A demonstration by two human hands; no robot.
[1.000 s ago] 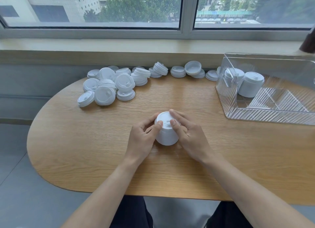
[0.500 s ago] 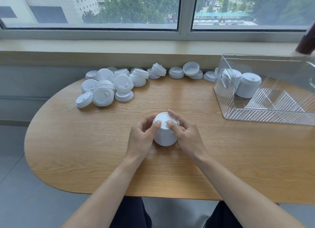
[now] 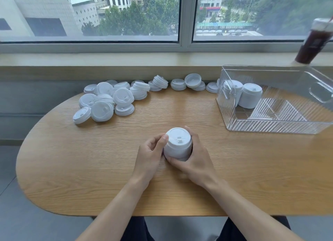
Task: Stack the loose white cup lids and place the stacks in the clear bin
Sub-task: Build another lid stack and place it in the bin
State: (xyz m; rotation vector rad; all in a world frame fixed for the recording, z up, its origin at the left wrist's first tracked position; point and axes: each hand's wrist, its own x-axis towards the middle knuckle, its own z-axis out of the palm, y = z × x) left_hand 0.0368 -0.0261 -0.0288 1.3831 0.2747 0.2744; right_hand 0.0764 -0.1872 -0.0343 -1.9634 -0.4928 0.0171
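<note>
A stack of white cup lids (image 3: 178, 143) stands upright on the wooden table (image 3: 90, 161) in front of me. My right hand (image 3: 193, 161) wraps around its right side and base, thumb under the near edge. My left hand (image 3: 150, 155) touches its left side, thumb tip on the top rim. Loose white lids (image 3: 108, 103) lie heaped at the far left and in a row (image 3: 180, 83) along the back edge. The clear bin (image 3: 275, 121) stands at the right, holding two lid stacks (image 3: 249, 95) in its far-left corner.
A windowsill runs behind the table. A dark drink in a lidded cup (image 3: 313, 42) stands on the sill at the far right, behind the bin. The table's rounded left end and near edge drop to a grey floor.
Both hands slid off the top of the stack. The right hand now curls around its side and base, the left moved to the left side. The camera tilted up slightly.
</note>
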